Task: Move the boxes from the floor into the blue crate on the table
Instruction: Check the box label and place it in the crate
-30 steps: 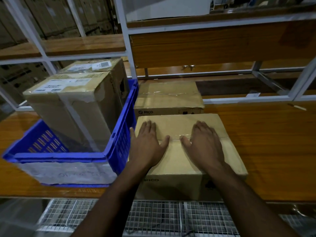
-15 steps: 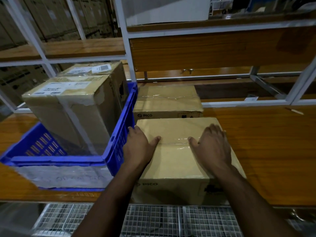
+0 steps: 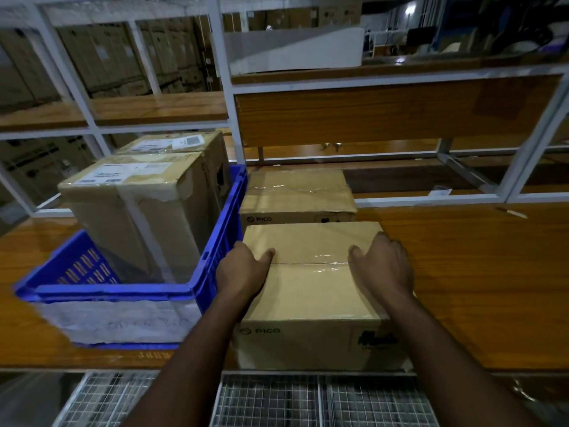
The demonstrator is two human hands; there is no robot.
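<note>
The wooden table [image 3: 462, 272] spans the middle of the frame, under white shelving [image 3: 221, 87] that fills the upper half. At the lower left the blue crate [image 3: 197, 288] sits on the table, already holding two tall cardboard boxes: the nearer tall box [image 3: 138, 217] and the rear tall box [image 3: 184, 143] behind it, both rising well above the rim. Just right of the crate, at centre, the near PICO box [image 3: 311, 291] rests on the table's front edge, with the far PICO box [image 3: 295, 195] directly behind it.

A second ago both palms lay flat, close together on the near box's lid. Now they have spread apart: the left hand [image 3: 243, 269] curls over the lid's left edge beside the crate wall, and the right hand [image 3: 385, 266] hooks over the right edge, thumbs on top, fingers wrapping down the sides. That reads as a lifting grip being set, so this box is probably about to go into the crate's free front space.
</note>
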